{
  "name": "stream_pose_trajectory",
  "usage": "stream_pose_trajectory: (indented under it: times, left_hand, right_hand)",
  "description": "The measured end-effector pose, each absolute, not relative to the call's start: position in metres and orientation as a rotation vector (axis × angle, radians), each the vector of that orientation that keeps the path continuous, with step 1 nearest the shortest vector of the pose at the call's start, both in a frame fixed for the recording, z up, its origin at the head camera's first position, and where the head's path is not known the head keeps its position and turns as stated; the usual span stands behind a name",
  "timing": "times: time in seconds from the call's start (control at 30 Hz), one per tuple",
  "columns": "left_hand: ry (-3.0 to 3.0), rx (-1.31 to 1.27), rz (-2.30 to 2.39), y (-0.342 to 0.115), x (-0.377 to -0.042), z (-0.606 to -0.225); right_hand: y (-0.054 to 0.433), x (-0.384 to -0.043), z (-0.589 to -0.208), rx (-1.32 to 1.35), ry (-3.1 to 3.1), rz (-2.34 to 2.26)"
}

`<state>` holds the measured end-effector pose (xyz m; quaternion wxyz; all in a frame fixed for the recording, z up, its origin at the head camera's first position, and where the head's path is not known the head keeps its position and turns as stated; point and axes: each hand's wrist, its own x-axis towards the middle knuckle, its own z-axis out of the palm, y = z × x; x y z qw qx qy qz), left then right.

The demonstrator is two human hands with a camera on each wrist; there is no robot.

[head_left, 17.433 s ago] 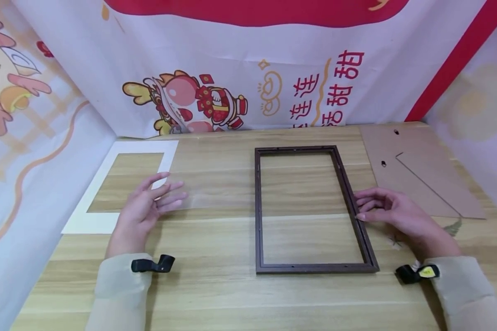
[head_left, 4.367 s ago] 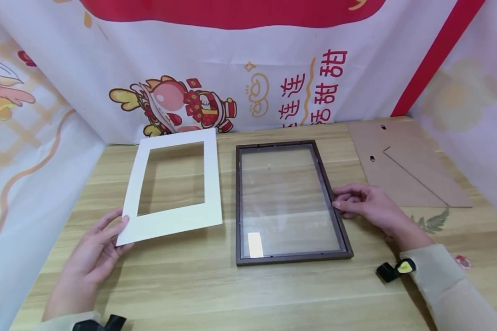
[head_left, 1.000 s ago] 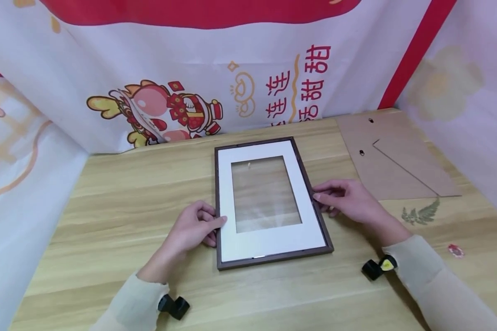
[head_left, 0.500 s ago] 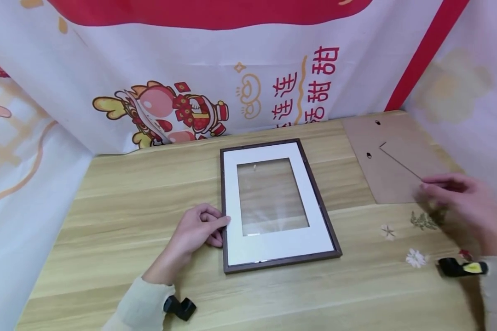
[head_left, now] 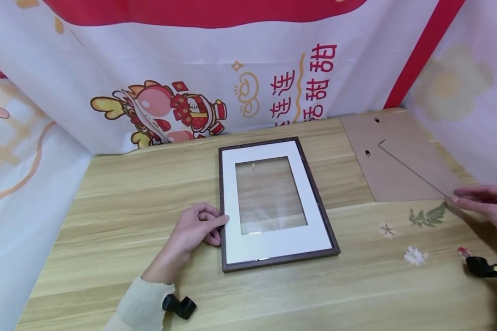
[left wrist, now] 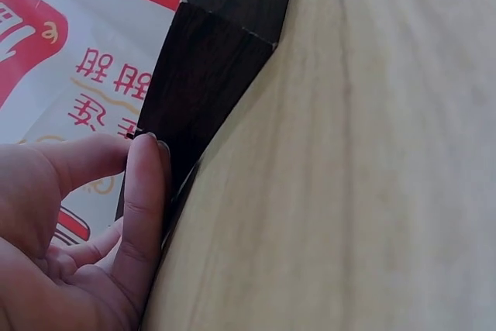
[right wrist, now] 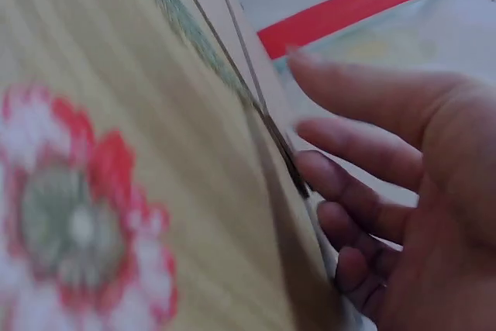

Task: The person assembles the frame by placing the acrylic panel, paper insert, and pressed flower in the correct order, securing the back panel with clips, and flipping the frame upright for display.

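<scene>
A dark brown picture frame [head_left: 279, 261] lies on the table with glass [head_left: 271, 197] in it. Over the glass sits a white mat [head_left: 275, 246] with a rectangular opening. My left hand [head_left: 200, 225] pinches the frame's left side; in the left wrist view its thumb and forefinger meet at the dark frame edge [left wrist: 209, 60]. At the right, my right hand [head_left: 486, 204] is at the near right corner of the brown backing board [head_left: 397, 174]. In the right wrist view, the fingers [right wrist: 364, 199] are loosely bent near that corner, and the thumb stands apart from it.
Below the backing board lie a pressed fern leaf [head_left: 428, 216], a small star-shaped dried flower [head_left: 386, 230], a white dried flower [head_left: 414, 256] and a red-and-white flower [head_left: 464, 252]. Printed cloth [head_left: 215, 46] hangs behind the table and at both sides.
First the glass, then the white mat went into the frame. My right hand has let go of the frame's right side and moved right to the backing board. My left hand stays on the frame.
</scene>
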<state>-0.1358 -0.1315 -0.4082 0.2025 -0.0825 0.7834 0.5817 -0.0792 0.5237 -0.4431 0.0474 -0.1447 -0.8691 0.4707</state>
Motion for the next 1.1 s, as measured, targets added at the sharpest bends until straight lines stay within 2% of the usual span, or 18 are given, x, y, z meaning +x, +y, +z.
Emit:
stream_pose_trajectory:
  times: [0.27,0.53,0.9,1.1]
  left_hand:
    - [2.179,-0.226,1.641,-0.132,-0.136,-0.41]
    - [2.179,-0.227,1.646,-0.132,-0.135,-0.408]
    - [2.178,-0.235,1.647,-0.132,-0.135,-0.408]
    - [2.183,-0.237,1.643,-0.132,-0.133,-0.408]
  right_hand:
    - [0.507,-0.076,-0.431,-0.419,-3.049,0.915]
    - [0.489,-0.081,-0.422,-0.269,-3.077,0.867]
    - [0.488,-0.08,-0.419,-0.223,-3.071,0.749]
    - [0.488,-0.077,-0.419,-0.253,-3.074,0.847]
